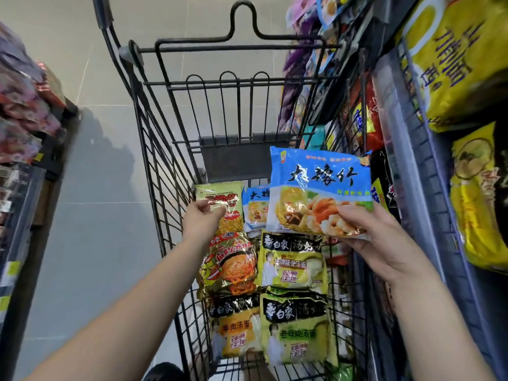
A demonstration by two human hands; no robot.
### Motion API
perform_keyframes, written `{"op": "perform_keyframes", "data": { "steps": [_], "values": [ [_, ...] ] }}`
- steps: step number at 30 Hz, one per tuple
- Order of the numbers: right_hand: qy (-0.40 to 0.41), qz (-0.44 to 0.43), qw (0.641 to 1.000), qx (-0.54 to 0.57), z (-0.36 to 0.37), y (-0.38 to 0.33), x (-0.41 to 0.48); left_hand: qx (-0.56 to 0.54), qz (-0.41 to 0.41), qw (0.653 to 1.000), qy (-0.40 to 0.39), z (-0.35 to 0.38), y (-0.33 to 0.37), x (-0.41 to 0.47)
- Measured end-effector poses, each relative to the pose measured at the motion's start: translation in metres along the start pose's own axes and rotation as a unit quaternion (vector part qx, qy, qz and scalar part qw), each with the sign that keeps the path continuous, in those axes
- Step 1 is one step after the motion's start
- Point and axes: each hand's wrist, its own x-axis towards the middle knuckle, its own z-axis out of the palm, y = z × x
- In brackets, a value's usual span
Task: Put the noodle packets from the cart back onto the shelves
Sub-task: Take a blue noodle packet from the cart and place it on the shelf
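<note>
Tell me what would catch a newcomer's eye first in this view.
First, the glossy blue noodle packet with large dark lettering, held up by the right hand above the black wire shopping cart. Next, the left hand reaching down onto a pale green and red packet at the far end of the cart. At the right edge, big yellow bags fill the shelves.
</note>
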Motion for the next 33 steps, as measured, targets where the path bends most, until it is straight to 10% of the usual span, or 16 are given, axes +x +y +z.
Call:
{"op": "perform_keyframes", "data": {
  "steps": [15,33],
  "values": [
    [-0.011,-0.019,1.000,0.017,-0.027,0.010,-0.028,0.171,-0.051,0.981,0.080,0.028,-0.041,0.067],
    [-0.027,-0.023,0.999,0.018,-0.030,0.002,-0.021,0.133,-0.081,0.986,0.058,0.029,-0.048,0.080]
  ]
}}
